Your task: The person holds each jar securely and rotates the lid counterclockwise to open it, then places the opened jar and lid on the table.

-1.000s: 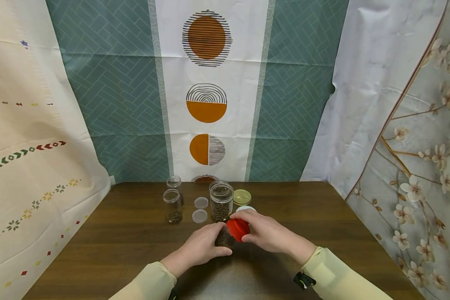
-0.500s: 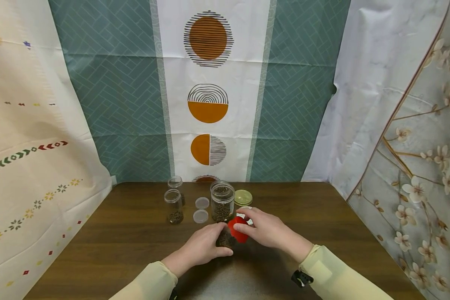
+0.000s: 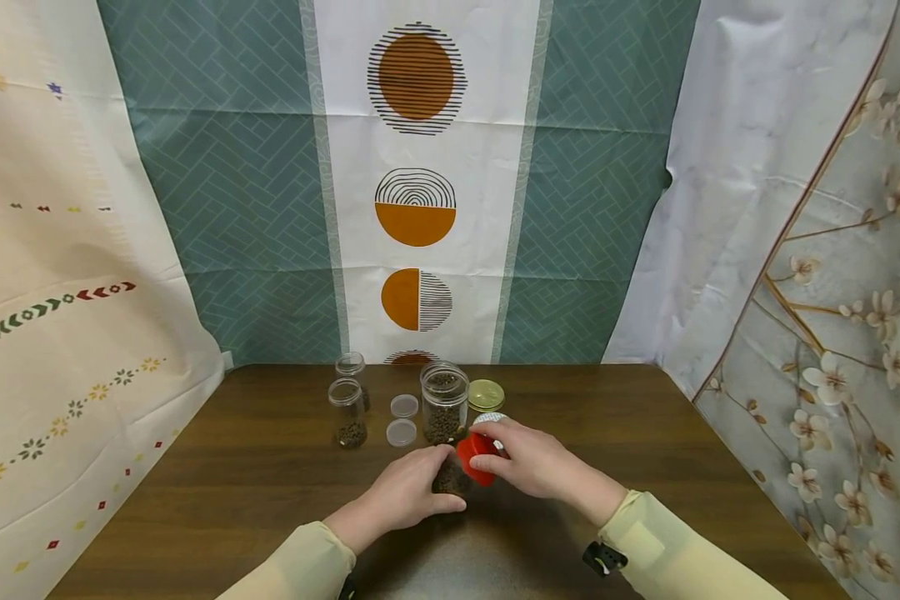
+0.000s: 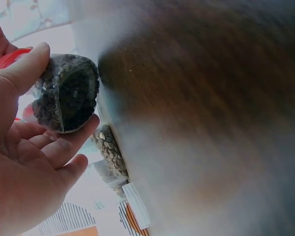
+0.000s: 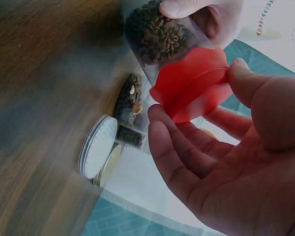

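My left hand (image 3: pixel 405 493) grips a clear jar (image 5: pixel 160 37) of brown pellets near the middle of the table, thumb and fingers on either side of it. At the jar's mouth sits a red scalloped lid (image 5: pixel 191 83) with a raised bar across it. My right hand (image 3: pixel 528 458) holds this lid, thumb on one side and fingers on the other. In the left wrist view, the pellets (image 4: pixel 69 93) show through the jar's base and side. The jar's upper part is mostly hidden by the lid and hands in the head view.
Behind my hands stands a larger open jar (image 3: pixel 444 408) of pellets. Two slimmer open jars (image 3: pixel 347 417) are at the left, with two clear lids (image 3: pixel 401 432) lying between. Gold lids (image 3: pixel 486 394) and white lids (image 5: pixel 99 147) lie at the right. Patterned cloth (image 3: pixel 600 208) hangs behind.
My right thumb and fingers have shifted round on the red lid, the thumb now lying across its near face. The left hand and its jar have stayed in place.
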### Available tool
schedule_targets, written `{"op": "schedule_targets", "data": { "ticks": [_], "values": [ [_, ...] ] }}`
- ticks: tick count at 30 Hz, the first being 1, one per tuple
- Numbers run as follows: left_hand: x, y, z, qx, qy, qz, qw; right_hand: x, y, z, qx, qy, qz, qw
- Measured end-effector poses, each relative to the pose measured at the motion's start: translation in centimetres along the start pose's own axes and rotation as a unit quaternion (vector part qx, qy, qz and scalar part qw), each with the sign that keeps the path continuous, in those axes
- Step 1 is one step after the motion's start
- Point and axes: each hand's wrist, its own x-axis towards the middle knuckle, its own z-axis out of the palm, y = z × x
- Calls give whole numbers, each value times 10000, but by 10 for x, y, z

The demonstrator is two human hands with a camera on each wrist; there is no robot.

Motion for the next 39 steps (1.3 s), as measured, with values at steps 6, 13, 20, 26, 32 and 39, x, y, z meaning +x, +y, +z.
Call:
{"op": "schedule_targets", "data": {
  "ticks": [6, 13, 20, 26, 32, 39],
  "values": [
    [-1, 0, 0, 51, 24, 40, 10000, -2, 3, -2, 97, -92, -223, 9997],
    [-1, 0, 0, 51, 56, 76, 9999, -2, 7, -1, 110, -130, -476, 9987],
    [-1, -1, 2, 74, 101, 131, 9998, -3, 9, 0, 181, -163, -580, 9980],
    [-1, -2, 3, 54, 63, 94, 9999, -4, 9, 0, 212, -179, -645, 9975],
    [-1, -2, 4, 64, 86, 89, 9999, -4, 9, 0, 280, -201, -722, 9968],
    [0, -1, 3, 99, 99, 66, 9999, -4, 10, -1, 295, -224, -847, 9957]
  ]
}}
